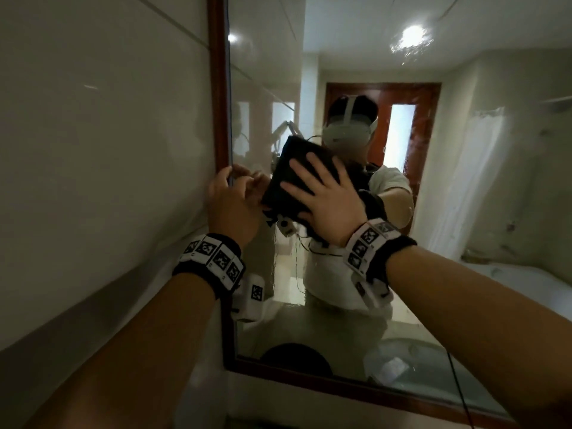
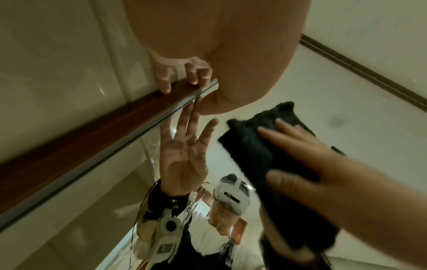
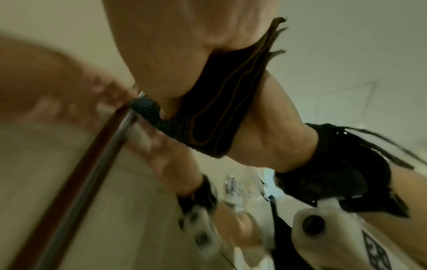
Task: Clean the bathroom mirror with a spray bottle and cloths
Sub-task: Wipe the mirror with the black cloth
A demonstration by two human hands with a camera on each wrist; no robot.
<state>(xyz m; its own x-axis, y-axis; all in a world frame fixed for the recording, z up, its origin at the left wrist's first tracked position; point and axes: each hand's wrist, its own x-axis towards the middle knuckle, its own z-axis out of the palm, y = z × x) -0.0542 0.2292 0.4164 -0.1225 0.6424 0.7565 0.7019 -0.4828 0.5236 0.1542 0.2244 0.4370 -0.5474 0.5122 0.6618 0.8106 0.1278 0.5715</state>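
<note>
The right hand (image 1: 322,199), grip spread flat, presses a folded dark nubby cloth (image 1: 297,178) against the glossy mirror (image 1: 340,57). Beside it, the left hand (image 1: 230,202) rests loosely curled fingertips on the reddish wooden frame (image 1: 218,88).

The mirror (image 1: 356,57) hangs on the wall (image 1: 93,134), its frame (image 1: 218,88) at the left edge; the left hand (image 1: 230,205) rests on that frame; just right, the right hand (image 1: 325,202) presses a cloth (image 1: 288,171) flat against the glass.
</note>
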